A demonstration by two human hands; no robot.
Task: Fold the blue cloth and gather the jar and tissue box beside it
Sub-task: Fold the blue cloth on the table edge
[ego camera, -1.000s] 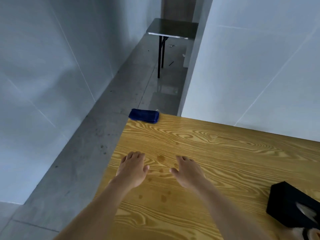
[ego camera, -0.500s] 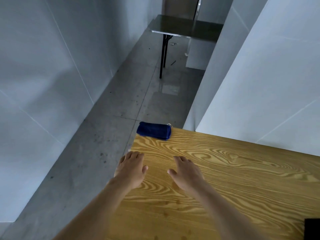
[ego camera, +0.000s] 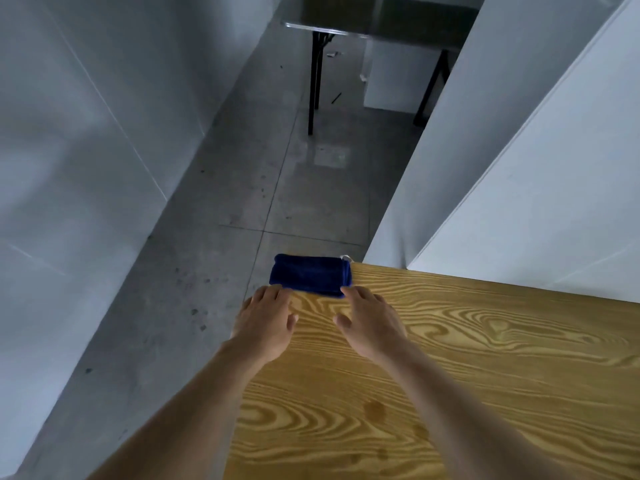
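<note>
Both my left hand (ego camera: 268,322) and right hand (ego camera: 369,322) lie spread and empty, fingertips touching the near edge of the small folded dark-blue cloth (ego camera: 310,277) at the far left corner of the yellow wood-grain table (ego camera: 485,375), ready to take it.

You've got one blue cloth (ego camera: 310,276), folded, on one wooden table (ego camera: 485,358). Two bare hands in view: left hand (ego camera: 265,325), right hand (ego camera: 372,323). One second table (ego camera: 367,24), dark, on the floor farther back. Two white wall panels (ego camera: 519,174) on your right.
</note>
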